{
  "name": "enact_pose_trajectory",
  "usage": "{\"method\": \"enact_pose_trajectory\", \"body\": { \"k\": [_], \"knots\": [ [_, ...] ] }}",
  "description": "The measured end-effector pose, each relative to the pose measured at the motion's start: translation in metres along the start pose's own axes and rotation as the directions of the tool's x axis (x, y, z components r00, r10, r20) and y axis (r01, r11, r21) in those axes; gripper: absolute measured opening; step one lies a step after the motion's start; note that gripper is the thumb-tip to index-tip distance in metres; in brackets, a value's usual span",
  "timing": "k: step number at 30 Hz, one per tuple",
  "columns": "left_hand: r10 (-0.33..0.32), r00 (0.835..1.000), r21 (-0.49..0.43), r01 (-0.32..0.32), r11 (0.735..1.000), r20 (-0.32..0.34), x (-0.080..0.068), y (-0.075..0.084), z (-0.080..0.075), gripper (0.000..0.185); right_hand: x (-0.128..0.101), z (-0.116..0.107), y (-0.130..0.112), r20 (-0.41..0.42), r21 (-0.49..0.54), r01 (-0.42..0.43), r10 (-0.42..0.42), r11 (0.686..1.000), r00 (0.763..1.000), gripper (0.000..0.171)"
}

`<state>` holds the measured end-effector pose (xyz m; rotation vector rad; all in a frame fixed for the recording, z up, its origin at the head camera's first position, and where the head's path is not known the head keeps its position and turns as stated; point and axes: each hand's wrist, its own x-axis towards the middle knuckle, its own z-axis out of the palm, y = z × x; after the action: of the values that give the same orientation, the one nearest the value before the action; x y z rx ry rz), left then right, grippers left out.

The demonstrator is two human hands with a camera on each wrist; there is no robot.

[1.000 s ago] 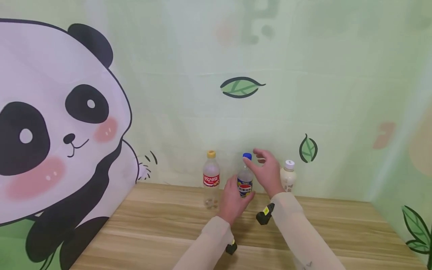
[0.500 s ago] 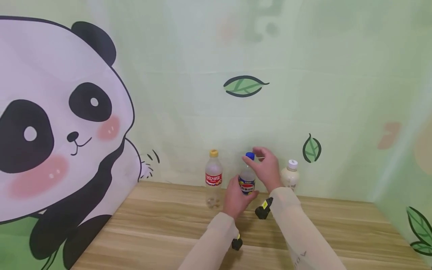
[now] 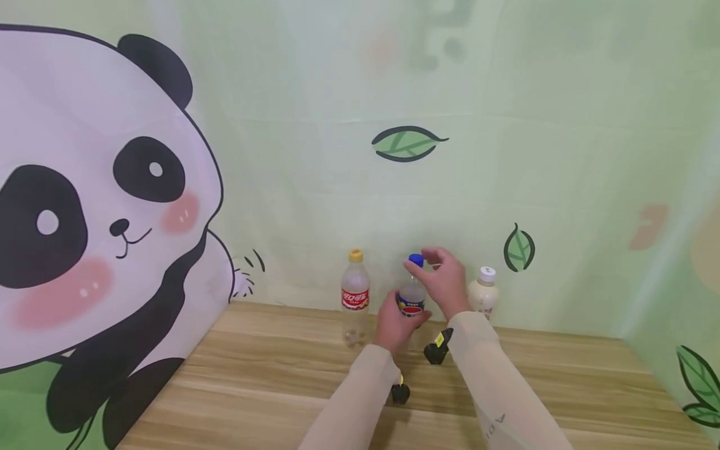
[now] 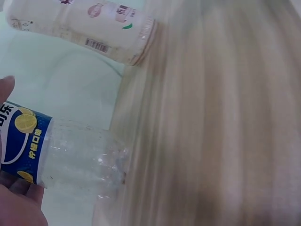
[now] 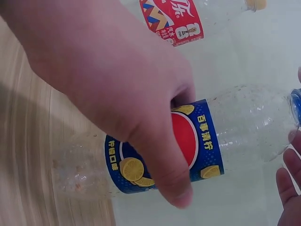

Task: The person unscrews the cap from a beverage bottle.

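A clear bottle with a blue label stands upright at the back of the wooden table. My left hand grips its body around the label, thumb across the front. My right hand is at the top, its thumb and fingers curled round the blue cap. In the right wrist view the cap shows at the right edge, with my right fingertips just below it. The left wrist view shows the bottle's clear lower part and my left fingers.
A bottle with a yellow cap and red label stands just left of the held one. A cream bottle with a white cap stands to the right. Green printed backdrops close in the back and sides. Bare wood lies in front of my arms.
My right hand has closed its thumb and fingers round the blue cap. The left hand has slid slightly up the bottle. The bottles have stayed in place.
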<state>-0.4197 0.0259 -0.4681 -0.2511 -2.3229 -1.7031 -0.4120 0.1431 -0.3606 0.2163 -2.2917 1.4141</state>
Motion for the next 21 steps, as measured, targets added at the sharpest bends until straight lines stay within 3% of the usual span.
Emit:
{"method": "enact_pose_trajectory", "body": {
  "k": [7, 21],
  "knots": [
    [-0.043, 0.999, -0.009, 0.043, 0.999, 0.018, 0.006, 0.004, 0.003, 0.076, -0.001, 0.002, -0.001, -0.015, 0.063, -0.033, 0.034, 0.998, 0.999, 0.065],
    [-0.032, 0.999, -0.041, 0.031, 0.999, -0.028, 0.008, -0.002, 0.011, 0.066, 0.000, 0.008, 0.003, -0.032, 0.082, -0.043, 0.045, 0.996, 0.998, 0.051]
  ]
}}
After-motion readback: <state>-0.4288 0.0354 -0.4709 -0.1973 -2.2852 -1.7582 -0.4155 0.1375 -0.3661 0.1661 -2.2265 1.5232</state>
